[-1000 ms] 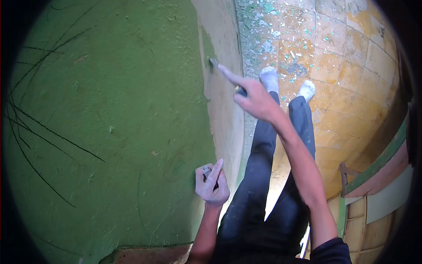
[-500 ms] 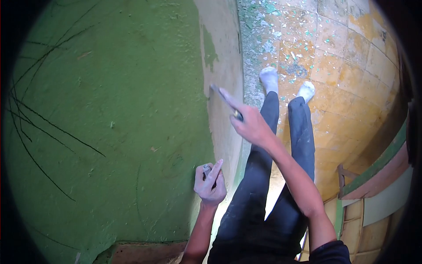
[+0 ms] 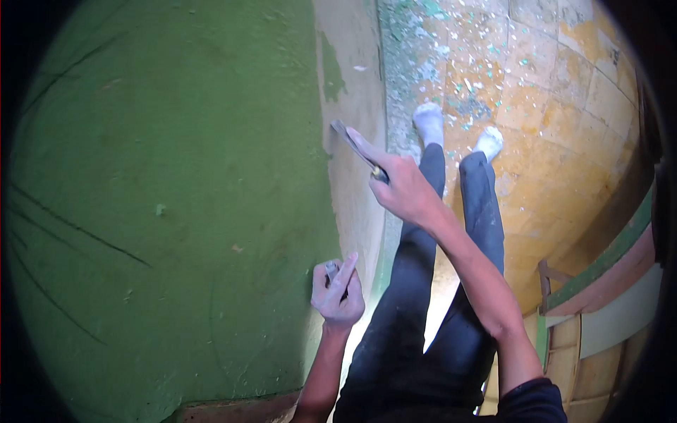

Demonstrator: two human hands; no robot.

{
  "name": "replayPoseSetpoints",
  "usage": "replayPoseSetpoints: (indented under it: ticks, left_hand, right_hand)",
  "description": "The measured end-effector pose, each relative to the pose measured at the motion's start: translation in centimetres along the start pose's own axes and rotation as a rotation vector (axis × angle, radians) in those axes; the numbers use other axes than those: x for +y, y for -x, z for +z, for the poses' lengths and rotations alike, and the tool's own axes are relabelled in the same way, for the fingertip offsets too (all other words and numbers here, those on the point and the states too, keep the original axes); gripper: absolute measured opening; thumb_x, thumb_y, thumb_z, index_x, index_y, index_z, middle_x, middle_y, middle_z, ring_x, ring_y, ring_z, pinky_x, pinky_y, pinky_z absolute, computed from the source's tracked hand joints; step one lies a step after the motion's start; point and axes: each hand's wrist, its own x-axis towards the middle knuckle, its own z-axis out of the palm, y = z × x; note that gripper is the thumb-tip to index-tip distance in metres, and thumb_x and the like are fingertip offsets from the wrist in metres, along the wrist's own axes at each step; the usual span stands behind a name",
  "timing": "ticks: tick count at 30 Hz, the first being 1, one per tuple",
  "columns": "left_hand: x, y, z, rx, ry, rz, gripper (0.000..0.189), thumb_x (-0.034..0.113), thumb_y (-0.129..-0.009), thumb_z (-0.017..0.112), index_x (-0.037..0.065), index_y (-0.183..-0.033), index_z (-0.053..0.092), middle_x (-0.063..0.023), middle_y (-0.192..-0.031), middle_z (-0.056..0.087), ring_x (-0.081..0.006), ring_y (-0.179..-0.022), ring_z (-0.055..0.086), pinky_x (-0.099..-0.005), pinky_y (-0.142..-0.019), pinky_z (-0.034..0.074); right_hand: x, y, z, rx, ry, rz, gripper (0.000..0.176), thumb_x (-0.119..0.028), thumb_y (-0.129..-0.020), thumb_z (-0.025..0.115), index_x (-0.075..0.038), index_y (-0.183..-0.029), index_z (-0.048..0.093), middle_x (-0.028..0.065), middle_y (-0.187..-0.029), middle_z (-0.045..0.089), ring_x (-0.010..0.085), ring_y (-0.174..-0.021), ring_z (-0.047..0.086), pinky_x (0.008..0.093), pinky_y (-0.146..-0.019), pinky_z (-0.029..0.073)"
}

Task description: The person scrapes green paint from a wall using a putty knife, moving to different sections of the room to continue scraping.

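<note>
My right hand grips a scraper, index finger stretched along its blade. The blade tip rests on the wall where green paint meets a bare, scraped strip. My left hand is pressed against the green wall lower down, closed around a small grey tool with the index finger laid over it. Both hands are dusty. My legs in dark trousers and white socks stand close to the wall.
Green and white paint flakes litter the yellow tiled floor beside my feet. A small green patch remains on the scraped strip. Black scratch lines cross the green wall. A green and red painted ledge runs at the right.
My right hand dropped down the wall with the scraper from the small green patch, and its blade now sits on the paint edge. The left hand stayed in place.
</note>
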Motion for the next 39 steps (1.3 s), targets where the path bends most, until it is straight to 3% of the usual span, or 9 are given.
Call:
replayPoseSetpoints:
  ticks: [4, 7, 11, 17, 21, 24, 30, 33, 39]
  left_hand:
    - [0.0, 0.4, 0.4, -0.017, 0.028, -0.01, 0.04, -0.014, -0.077, 0.058, -0.002, -0.112, 0.073, -0.0102, -0.079, 0.056, -0.0157, -0.065, 0.048, -0.0271, -0.056, 0.039]
    - [0.1, -0.1, 0.2, 0.004, 0.031, -0.017, 0.04, -0.013, -0.078, 0.059, -0.001, -0.113, 0.074, -0.0096, -0.081, 0.056, -0.0156, -0.065, 0.048, -0.0271, -0.056, 0.039]
    - [0.2, -0.2, 0.2, 0.008, 0.048, -0.012, 0.041, -0.013, -0.077, 0.059, 0.0, -0.114, 0.074, -0.0096, -0.081, 0.055, -0.0159, -0.065, 0.048, -0.027, -0.057, 0.038]
    - [0.0, -0.3, 0.1, 0.001, 0.021, 0.002, 0.041, -0.013, -0.077, 0.06, 0.0, -0.113, 0.073, -0.0097, -0.081, 0.056, -0.0157, -0.066, 0.048, -0.0262, -0.057, 0.038]
    - [-0.3, 0.2, 0.4, 0.002, 0.026, -0.001, 0.04, -0.012, -0.077, 0.061, 0.0, -0.112, 0.074, -0.0101, -0.081, 0.056, -0.0161, -0.065, 0.048, -0.0266, -0.057, 0.039]
    - [0.0, 0.0, 0.3, -0.013, 0.013, -0.036, 0.039, -0.012, -0.077, 0.061, 0.0, -0.112, 0.074, -0.0107, -0.081, 0.058, -0.0161, -0.065, 0.048, -0.027, -0.057, 0.039]
    - [-0.5, 0.0, 0.5, -0.022, 0.011, -0.026, 0.039, -0.012, -0.076, 0.063, 0.0, -0.111, 0.074, -0.0116, -0.082, 0.059, -0.0166, -0.066, 0.05, -0.0269, -0.058, 0.04]
    - [-0.3, -0.1, 0.2, -0.019, 0.02, -0.028, 0.039, -0.012, -0.077, 0.063, 0.001, -0.112, 0.074, -0.0114, -0.083, 0.059, -0.0164, -0.065, 0.05, -0.027, -0.058, 0.04]
    - [-0.1, 0.1, 0.7, -0.008, -0.004, -0.046, 0.039, -0.011, -0.078, 0.062, 0.002, -0.112, 0.074, -0.0102, -0.083, 0.057, -0.0159, -0.065, 0.05, -0.0269, -0.057, 0.04]
  right_hand:
    - [-0.8, -5.1, -2.1, 0.08, 0.069, 0.05, 0.08, 0.003, -0.073, 0.046, -0.016, -0.151, 0.043, 0.0262, -0.128, 0.06, 0.0456, -0.113, 0.06, 0.0458, -0.098, 0.049]
    - [0.6, -1.9, -0.4, 0.118, 0.011, -0.104, 0.079, 0.004, -0.073, 0.046, -0.015, -0.15, 0.044, 0.0264, -0.127, 0.061, 0.0465, -0.111, 0.061, 0.0462, -0.096, 0.05]
    - [-0.1, -1.1, -1.6, -0.021, 0.078, 0.043, 0.081, 0.005, -0.073, 0.046, -0.016, -0.15, 0.044, 0.0285, -0.122, 0.062, 0.05, -0.102, 0.061, 0.0478, -0.093, 0.051]
    - [-1.0, 0.3, 0.3, 0.055, 0.038, -0.011, 0.083, 0.008, -0.071, 0.046, -0.015, -0.15, 0.044, 0.0318, -0.116, 0.062, 0.0506, -0.097, 0.062, 0.05, -0.086, 0.052]
    - [-0.2, -5.2, -2.0, 0.168, 0.051, -0.121, 0.083, 0.009, -0.073, 0.044, -0.016, -0.152, 0.041, 0.0331, -0.118, 0.061, 0.0515, -0.099, 0.061, 0.0509, -0.089, 0.051]
    - [-1.3, -1.9, -0.6, 0.085, 0.013, 0.004, 0.087, 0.005, -0.071, 0.045, -0.019, -0.155, 0.038, 0.0287, -0.128, 0.06, 0.0442, -0.102, 0.066, 0.0407, -0.093, 0.05]
    - [-3.2, -6.5, -4.1, 0.03, 0.141, 0.133, 0.087, 0.006, -0.069, 0.043, -0.019, -0.153, 0.04, 0.0289, -0.125, 0.061, 0.0427, -0.091, 0.068, 0.0411, -0.089, 0.051]
    - [-2.3, -1.7, -0.7, 0.128, 0.012, -0.058, 0.085, 0.006, -0.069, 0.042, -0.016, -0.151, 0.044, 0.0295, -0.124, 0.061, 0.041, -0.084, 0.069, 0.0408, -0.086, 0.052]
    - [-3.1, -6.9, -4.0, 0.064, 0.141, 0.055, 0.085, 0.005, -0.069, 0.043, -0.014, -0.152, 0.042, 0.025, -0.137, 0.056, 0.0362, -0.11, 0.066, 0.036, -0.099, 0.049]
